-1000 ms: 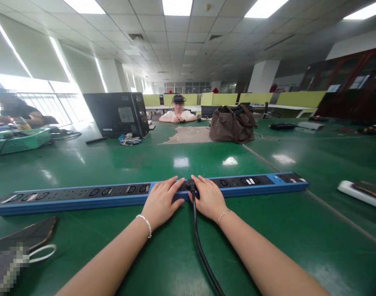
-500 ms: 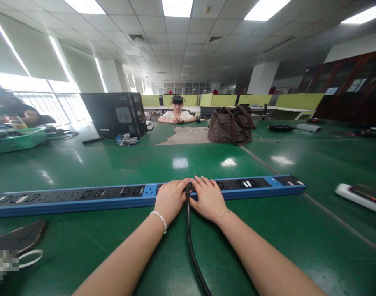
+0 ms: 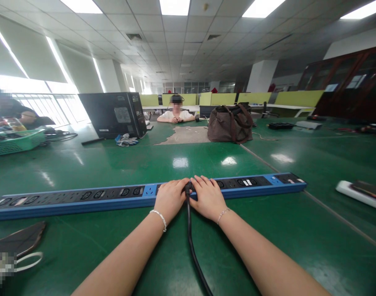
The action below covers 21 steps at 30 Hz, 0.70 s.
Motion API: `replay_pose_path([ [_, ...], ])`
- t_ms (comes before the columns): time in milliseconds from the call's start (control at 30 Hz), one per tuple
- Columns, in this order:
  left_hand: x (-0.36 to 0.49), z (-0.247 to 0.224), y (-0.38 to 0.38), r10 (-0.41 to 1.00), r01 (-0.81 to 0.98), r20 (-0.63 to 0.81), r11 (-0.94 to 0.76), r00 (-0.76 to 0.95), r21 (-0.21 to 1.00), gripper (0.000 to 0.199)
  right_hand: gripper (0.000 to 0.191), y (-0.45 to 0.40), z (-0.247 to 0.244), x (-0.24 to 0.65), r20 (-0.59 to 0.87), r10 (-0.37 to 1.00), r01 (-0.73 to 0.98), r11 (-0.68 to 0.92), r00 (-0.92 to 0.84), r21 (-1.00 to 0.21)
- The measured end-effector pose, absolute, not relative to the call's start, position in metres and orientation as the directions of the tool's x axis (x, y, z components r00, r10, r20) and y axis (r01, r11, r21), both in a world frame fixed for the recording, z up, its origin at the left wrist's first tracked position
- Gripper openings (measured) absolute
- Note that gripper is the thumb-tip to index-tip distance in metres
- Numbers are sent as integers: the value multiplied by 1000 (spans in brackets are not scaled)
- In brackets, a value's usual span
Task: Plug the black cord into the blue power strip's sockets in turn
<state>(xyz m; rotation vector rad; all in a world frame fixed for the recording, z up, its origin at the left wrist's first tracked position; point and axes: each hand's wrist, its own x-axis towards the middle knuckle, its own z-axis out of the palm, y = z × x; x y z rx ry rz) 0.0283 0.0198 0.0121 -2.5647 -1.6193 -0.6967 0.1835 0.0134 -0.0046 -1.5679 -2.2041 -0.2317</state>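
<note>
A long blue and black power strip [image 3: 114, 199] lies across the green table in front of me. Around its middle section sit my left hand [image 3: 172, 198] and my right hand [image 3: 209, 198], side by side, fingers over the top and far edge. A black plug [image 3: 188, 188] stands at the strip between my two thumbs, which lie close against it. How deep the plug sits is hidden by my hands. From it a thick black cord [image 3: 190, 234] runs down toward me between my forearms.
A phone [image 3: 21, 238] lies at the left, and a white bar-shaped thing [image 3: 357, 195] at the right. Farther back are a computer case [image 3: 114, 117], gloves [image 3: 126, 140], a green basket [image 3: 21, 144] and a brown bag [image 3: 229, 125]. Two people sit beyond: one opposite, one far left.
My hands, the plug and the strip hold nearly the same place. Only the view has tilted slightly.
</note>
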Motion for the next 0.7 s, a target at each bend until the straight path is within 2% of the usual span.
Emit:
replay_pose_path([
  [700,29,1,21,791,839,480,-512,379,183,31,57,14,-4,185,436,851,928,364,-294,-85],
])
